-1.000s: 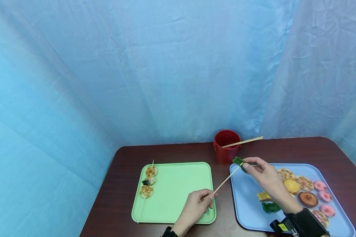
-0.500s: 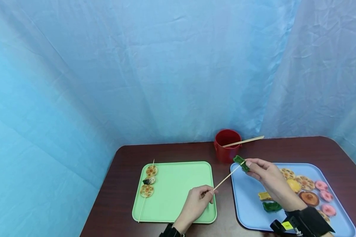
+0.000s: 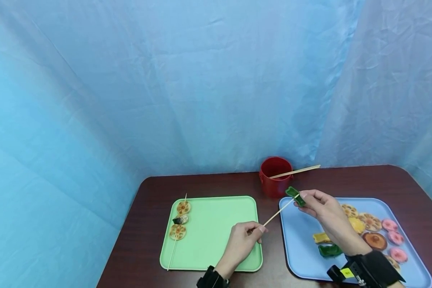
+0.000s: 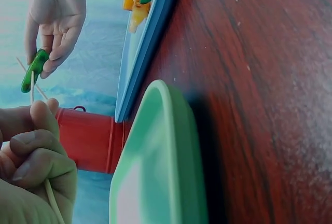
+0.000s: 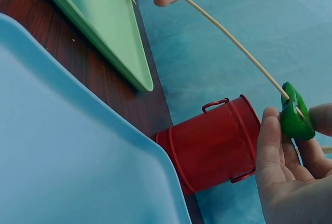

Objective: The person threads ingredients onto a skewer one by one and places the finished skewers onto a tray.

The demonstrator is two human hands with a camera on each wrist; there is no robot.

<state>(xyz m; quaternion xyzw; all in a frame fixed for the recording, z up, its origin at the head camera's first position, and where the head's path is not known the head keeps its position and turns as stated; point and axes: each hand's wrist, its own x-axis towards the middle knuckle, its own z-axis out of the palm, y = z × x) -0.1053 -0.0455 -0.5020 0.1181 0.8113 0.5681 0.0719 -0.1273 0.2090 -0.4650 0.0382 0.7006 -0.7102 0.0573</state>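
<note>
The green pepper piece is held in the air above the far left corner of the blue tray, just in front of the red bucket as seen from the head. It is met by one end of the bare skewer; in the right wrist view the tip seems to show within the piece's curve, though whether the far wall is pierced cannot be told. The piece is judged light, with a smooth, perhaps slightly slippery skin; it is best taken by its edges, with the fingertips kept off the skewer's line. The skewer is judged light and stiff but thin enough to snap if bent, so it is better held low and pushed straight.

By the right hand the pepper is pinched between thumb and fingertips, the forearm being reached forward and leftward over the blue tray. By the left hand the skewer's lower part is pinched between thumb and forefinger, its tail passing beneath the curled fingers; this grip is held over the right side of the green tray.

On the green tray a loaded skewer is laid at the left, and both trays and the bucket are carried by the dark counter.
</note>
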